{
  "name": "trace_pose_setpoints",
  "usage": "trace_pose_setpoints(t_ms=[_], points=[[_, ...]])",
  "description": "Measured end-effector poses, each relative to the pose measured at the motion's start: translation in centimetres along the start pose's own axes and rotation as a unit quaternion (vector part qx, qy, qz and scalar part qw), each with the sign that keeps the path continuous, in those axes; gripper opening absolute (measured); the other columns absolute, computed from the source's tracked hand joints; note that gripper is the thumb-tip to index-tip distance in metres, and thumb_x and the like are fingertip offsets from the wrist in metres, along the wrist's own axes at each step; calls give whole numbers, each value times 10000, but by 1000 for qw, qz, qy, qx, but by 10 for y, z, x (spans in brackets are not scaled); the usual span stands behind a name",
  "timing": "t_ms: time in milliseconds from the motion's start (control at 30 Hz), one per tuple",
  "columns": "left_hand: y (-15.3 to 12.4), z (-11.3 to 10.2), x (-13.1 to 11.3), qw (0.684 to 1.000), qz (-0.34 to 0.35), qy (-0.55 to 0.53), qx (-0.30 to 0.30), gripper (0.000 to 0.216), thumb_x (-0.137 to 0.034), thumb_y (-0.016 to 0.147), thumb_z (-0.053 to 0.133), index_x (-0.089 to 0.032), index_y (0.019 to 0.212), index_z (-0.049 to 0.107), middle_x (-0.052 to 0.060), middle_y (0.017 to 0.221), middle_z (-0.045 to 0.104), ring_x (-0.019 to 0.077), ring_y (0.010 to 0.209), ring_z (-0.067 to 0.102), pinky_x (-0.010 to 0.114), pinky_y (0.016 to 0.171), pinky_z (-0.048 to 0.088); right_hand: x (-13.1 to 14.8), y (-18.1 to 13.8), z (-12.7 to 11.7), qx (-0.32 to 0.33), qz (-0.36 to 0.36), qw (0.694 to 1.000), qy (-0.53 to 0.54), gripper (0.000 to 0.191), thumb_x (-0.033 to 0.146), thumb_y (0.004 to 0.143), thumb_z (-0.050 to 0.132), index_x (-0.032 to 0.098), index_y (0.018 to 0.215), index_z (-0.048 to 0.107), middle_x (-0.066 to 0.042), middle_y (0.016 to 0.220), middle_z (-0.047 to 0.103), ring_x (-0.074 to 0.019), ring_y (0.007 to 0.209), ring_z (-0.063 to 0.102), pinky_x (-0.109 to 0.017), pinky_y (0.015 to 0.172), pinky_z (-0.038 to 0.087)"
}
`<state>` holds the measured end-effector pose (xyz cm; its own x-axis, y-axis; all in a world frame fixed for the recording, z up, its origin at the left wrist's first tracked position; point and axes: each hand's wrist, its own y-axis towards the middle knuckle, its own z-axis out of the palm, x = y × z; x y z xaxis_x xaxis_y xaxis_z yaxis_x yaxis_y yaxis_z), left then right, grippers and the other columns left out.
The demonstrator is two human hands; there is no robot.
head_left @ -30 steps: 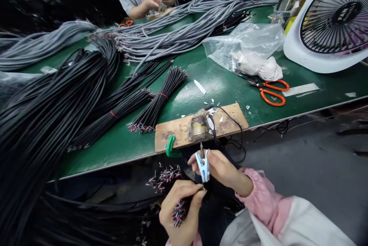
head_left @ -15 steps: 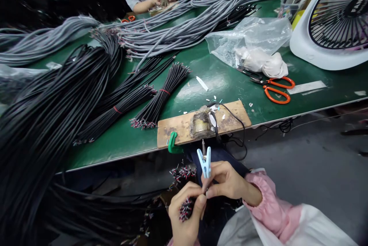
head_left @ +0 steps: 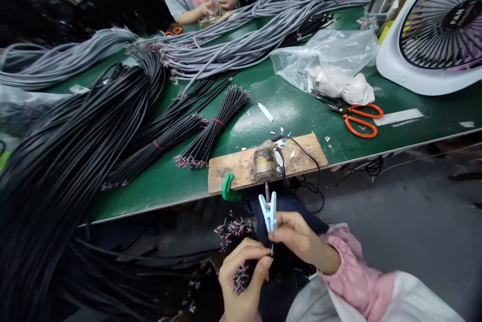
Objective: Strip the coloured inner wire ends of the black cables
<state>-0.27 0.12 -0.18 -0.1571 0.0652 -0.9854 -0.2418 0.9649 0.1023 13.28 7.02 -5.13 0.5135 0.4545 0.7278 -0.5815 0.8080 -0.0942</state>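
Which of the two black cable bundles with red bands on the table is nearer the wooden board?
The right-hand bundle. Its lower end lies close by the left end of the board; the left-hand bundle lies farther off.

A glossy green table (head_left: 246,121) carries long grey cables (head_left: 233,56) across its far side and a heap of black cables (head_left: 94,111) on the left, two red-tied bundles (head_left: 214,128) just beside it. A wooden board (head_left: 239,161) lies at the near edge; rightward sit a plastic bag (head_left: 331,50), orange-handled scissors (head_left: 351,109), a paper strip (head_left: 401,116) and a white fan (head_left: 406,71).
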Motion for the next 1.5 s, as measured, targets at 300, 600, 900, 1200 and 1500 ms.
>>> trace_pose_setpoints(t_ms=[300, 600, 900, 1200, 1500], points=[[16, 7, -15, 996, 62, 18, -69, 121, -120, 815, 725, -222, 750, 736, -31, 652, 642, 133, 566, 578, 246, 565, 465, 19, 38, 17, -15, 4, 1000, 9, 671, 766, 845, 549, 120, 712, 671, -19, 653, 549, -109, 578, 484, -227, 538, 372], [25, 12, -13, 997, 46, 47, -45, 125, -121, 808, 738, -225, 738, 732, -29, 680, 662, 141, 609, 584, 243, 584, 454, 24, 44, 20, -39, 0, 999, 10, 573, 688, 776, 701, 128, 673, 643, 11, 571, 543, -72, 466, 419, -189, 428, 310], [24, 10, -17, 997, 32, 63, -18, 125, -126, 821, 729, -226, 747, 733, -31, 666, 662, 142, 589, 591, 250, 588, 454, 28, 44, 22, -38, 9, 999, 22, 579, 695, 751, 720, 131, 657, 625, 24, 550, 537, -58, 423, 407, -181, 403, 311], [24, 12, -15, 997, 35, 63, -28, 124, -132, 820, 728, -225, 739, 735, -28, 660, 660, 142, 580, 584, 247, 578, 452, 18, 42, 21, -38, 17, 998, 48, 615, 730, 771, 674, 129, 652, 616, 6, 562, 546, -81, 479, 446, -198, 451, 314], [18, 7, -15, 998, 28, 54, -29, 117, -165, 815, 734, -218, 710, 738, -9, 638, 654, 149, 558, 579, 254, 562, 466, -1, 21, 2, -96, 47, 991, 82, 591, 706, 797, 672, 125, 686, 693, -10, 598, 584, -105, 546, 482, -230, 534, 332]])
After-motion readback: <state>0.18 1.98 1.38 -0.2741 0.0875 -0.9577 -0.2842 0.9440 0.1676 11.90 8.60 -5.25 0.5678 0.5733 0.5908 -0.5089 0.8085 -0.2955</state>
